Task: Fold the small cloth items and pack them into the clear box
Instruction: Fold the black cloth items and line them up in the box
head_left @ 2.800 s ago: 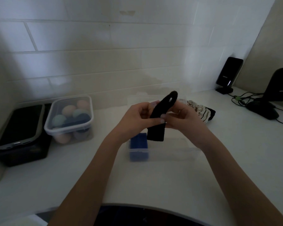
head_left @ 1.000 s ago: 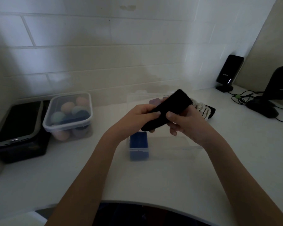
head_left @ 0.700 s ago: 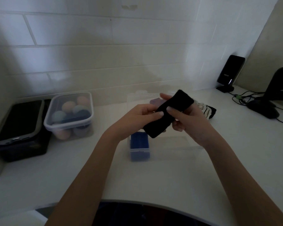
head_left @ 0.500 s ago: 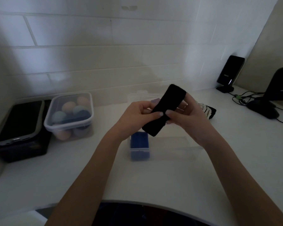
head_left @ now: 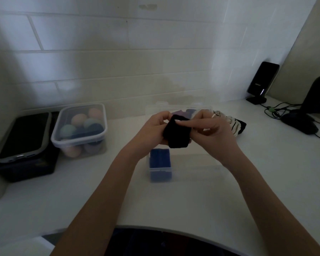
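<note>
A small black cloth (head_left: pixel 176 134), folded into a short thick wad, is held in the air between my left hand (head_left: pixel 152 132) and my right hand (head_left: pixel 213 133). Both hands pinch it, left on its left side, right index finger laid across its top. Directly below stands the clear box (head_left: pixel 196 168), holding one folded blue cloth (head_left: pixel 160 161) at its left end. Behind my hands lie a purple cloth (head_left: pixel 178 113) and a black-and-white striped cloth (head_left: pixel 233 124), both partly hidden.
A lidded clear tub of coloured balls (head_left: pixel 80 130) stands at the left, next to a phone (head_left: pixel 23 134) on a black box. At the back right are a small black speaker (head_left: pixel 261 83), a black stand and cables (head_left: pixel 277 112). The counter's front edge curves near my body.
The black cloth was a long strip; it is now folded over into a short compact wad. My hands have stayed above the clear box.
</note>
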`<state>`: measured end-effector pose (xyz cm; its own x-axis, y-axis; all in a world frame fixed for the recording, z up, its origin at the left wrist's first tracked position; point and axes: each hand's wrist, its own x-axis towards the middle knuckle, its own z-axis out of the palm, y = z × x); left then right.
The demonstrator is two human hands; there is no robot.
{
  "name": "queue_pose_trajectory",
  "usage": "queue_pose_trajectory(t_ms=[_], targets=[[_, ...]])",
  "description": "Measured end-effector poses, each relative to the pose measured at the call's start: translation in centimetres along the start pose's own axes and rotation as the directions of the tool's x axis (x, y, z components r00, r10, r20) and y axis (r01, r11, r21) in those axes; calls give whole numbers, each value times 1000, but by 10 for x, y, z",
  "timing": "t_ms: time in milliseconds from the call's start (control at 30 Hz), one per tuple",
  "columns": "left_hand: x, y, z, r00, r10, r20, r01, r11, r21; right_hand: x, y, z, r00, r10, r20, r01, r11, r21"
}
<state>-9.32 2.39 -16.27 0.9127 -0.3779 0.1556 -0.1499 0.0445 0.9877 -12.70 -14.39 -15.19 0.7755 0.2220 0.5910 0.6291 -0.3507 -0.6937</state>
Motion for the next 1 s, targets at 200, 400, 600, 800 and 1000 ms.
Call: queue_pose_trajectory(t_ms=[200,400,600,800,1000], targets=[[-1,2,-1,1000,-5,4,5,1000,-21,-2,1,-3,999,43,0,-43,999,-21],[-2,7,0,997,-59,45,63,993,-104,-1,2,-3,997,71,-8,-71,990,-123],[-6,5,-1,989,133,59,-138,986,91,3,-3,-11,899,437,0,-390,803,452],[-6,5,2,955,298,0,-292,939,182,3,4,-7,722,619,309,-692,639,336],[-11,5,5,928,338,157,-365,911,194,0,1,-8,710,563,423,-699,489,522]])
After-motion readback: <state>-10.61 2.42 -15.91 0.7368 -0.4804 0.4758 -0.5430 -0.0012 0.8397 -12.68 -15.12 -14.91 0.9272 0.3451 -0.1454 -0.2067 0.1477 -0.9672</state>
